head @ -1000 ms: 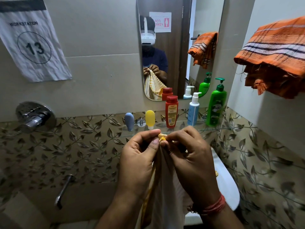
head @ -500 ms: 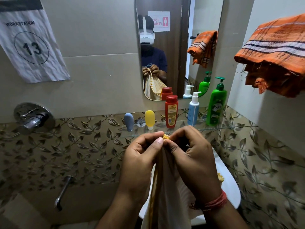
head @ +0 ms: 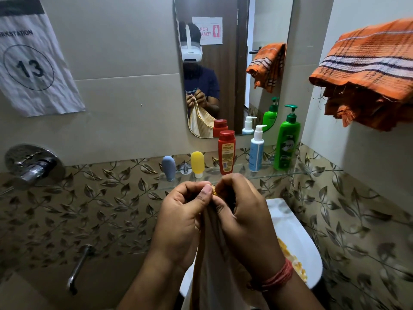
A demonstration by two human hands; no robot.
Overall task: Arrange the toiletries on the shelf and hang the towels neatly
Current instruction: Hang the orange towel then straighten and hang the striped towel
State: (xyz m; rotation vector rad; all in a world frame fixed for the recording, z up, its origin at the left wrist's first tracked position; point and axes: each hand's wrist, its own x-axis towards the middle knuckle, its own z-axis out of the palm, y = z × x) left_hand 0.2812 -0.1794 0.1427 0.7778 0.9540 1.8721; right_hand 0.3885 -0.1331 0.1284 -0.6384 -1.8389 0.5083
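Observation:
My left hand (head: pixel 182 217) and my right hand (head: pixel 243 211) meet in front of me and pinch the top corner of a cream towel with a yellow border (head: pixel 214 265). The towel hangs straight down between my wrists. On the glass shelf (head: pixel 317 172) stand a grey tube (head: pixel 169 167), a yellow tube (head: pixel 197 164), a red bottle (head: pixel 226 152), a white and blue pump bottle (head: pixel 257 151) and a green pump bottle (head: pixel 287 142). An orange striped towel (head: pixel 368 70) lies bunched on the rack at the upper right.
A mirror (head: pixel 230 63) above the shelf reflects a person wearing a headset. A white basin (head: pixel 297 240) sits below my right hand. Chrome tap fittings (head: pixel 33 165) and a spout (head: pixel 77 269) are on the left wall, under a paper sign reading 13 (head: pixel 33 61).
Both hands have stayed together on the towel corner and sunk slightly in view. The towel hangs much as before.

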